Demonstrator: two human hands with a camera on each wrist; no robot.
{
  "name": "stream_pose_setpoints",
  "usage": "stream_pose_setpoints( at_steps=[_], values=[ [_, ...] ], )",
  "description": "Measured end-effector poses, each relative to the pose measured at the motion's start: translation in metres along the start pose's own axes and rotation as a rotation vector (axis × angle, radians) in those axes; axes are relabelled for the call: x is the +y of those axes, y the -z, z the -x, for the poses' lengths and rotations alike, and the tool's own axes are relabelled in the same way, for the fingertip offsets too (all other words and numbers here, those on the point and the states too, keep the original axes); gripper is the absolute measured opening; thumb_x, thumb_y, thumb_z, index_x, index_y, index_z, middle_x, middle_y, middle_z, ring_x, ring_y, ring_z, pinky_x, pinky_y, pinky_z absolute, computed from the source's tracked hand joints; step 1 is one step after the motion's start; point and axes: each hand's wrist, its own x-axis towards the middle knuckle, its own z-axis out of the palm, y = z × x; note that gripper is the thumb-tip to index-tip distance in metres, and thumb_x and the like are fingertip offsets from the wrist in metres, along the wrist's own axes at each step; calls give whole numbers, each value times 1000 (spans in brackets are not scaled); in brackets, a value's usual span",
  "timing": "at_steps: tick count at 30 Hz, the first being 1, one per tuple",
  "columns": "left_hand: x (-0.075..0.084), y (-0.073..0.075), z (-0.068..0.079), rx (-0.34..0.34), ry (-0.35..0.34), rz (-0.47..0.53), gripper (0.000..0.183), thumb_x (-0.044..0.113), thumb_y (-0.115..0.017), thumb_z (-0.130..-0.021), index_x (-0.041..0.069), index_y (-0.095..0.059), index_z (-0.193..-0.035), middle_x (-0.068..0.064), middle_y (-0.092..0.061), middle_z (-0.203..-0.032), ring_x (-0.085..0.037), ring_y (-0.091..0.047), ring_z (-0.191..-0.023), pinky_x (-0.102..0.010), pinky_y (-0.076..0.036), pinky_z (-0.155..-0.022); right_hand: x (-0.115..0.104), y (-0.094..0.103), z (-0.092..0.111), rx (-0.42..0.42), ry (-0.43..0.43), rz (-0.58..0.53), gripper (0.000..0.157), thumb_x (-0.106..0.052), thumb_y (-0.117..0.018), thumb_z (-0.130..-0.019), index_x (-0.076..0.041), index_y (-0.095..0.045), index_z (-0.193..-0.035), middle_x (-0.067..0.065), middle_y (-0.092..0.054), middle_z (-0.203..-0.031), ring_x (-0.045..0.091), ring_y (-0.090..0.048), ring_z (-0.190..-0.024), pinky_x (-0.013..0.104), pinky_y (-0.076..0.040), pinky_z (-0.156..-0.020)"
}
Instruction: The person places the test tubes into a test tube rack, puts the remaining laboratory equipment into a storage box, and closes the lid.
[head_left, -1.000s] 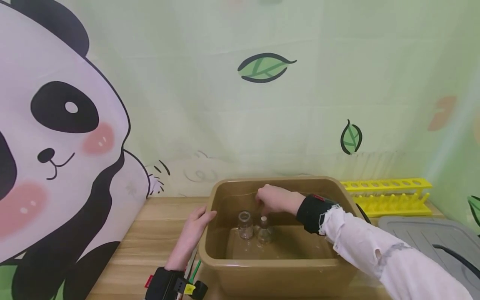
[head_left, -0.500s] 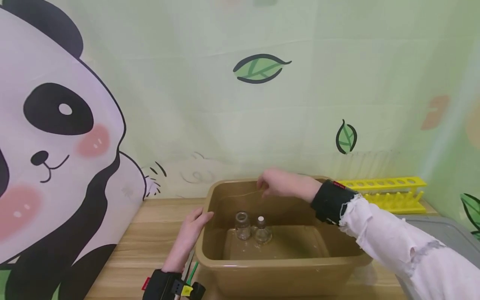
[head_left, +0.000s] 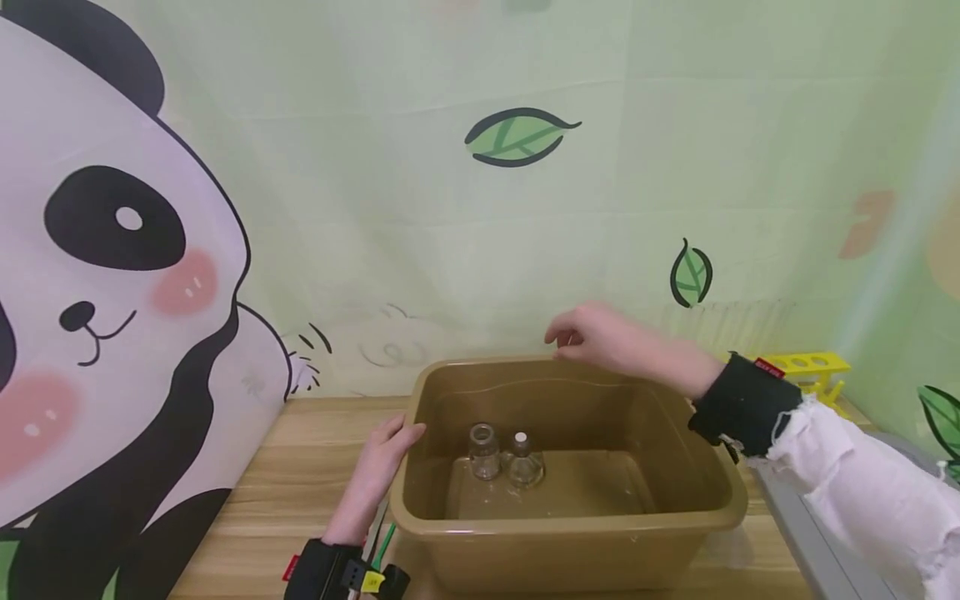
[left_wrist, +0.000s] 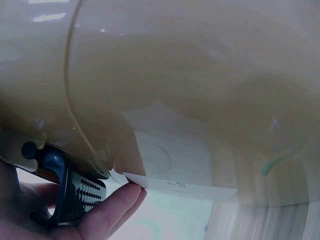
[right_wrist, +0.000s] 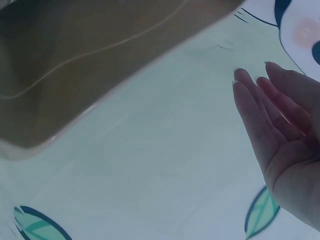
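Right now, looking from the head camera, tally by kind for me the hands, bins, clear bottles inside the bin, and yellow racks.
Hands: 2, the left hand and the right hand
Bins: 1, the brown bin
Clear bottles: 2, the open-topped bottle and the white-topped bottle
Yellow racks: 1, the yellow rack, partly hidden
Total: 6
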Motion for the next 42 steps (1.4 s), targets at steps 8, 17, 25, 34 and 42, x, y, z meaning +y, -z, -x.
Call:
stream_pose_setpoints(
  at_steps=[8,17,25,34,42],
  values=[
    [2,0,2,-22,-14,1,35,19,-48,-93,-4,-54,-119,-21,-50,-111,-30,-59,-89,-38,-49,-71,-1,17,31,86,-3,-32,14,3,-63,-80,3,-64,-94,6,-65,-85,18,-61,-76,33,-48,-68],
    [-1,0,1,-20,-16,12,32,17,-47,-93,-4,-56,-116,-22,-50,-107,-35,-57,-90,-39,-49,-70,5,28,69,212,-18,43,18,3,-69,-76,-2,-67,-93,0,-65,-83,11,-59,-72,31,-48,-64],
    [-1,1,1,-16,-30,-6,33,18,-48,-93,-4,-57,-115,-20,-50,-107,-28,-56,-91,-38,-48,-73,20,32,107,278,-104,24,19,-2,-69,-77,-5,-67,-96,-4,-64,-86,8,-58,-73,28,-49,-64],
    [0,0,1,-1,-9,-9,34,21,-50,-92,-1,-57,-117,-15,-49,-109,-31,-51,-98,-39,-44,-78,41,28,160,278,-352,-49,21,-12,-64,-84,-1,-65,-102,7,-66,-90,13,-62,-75,26,-49,-60],
    [-1,1,1,16,-7,-25,33,18,-50,-91,-2,-58,-116,-16,-48,-109,-27,-49,-99,-38,-42,-80,63,5,200,207,-566,-117,29,-18,-60,-88,6,-62,-104,10,-65,-87,14,-62,-71,26,-50,-58]
  ],
)
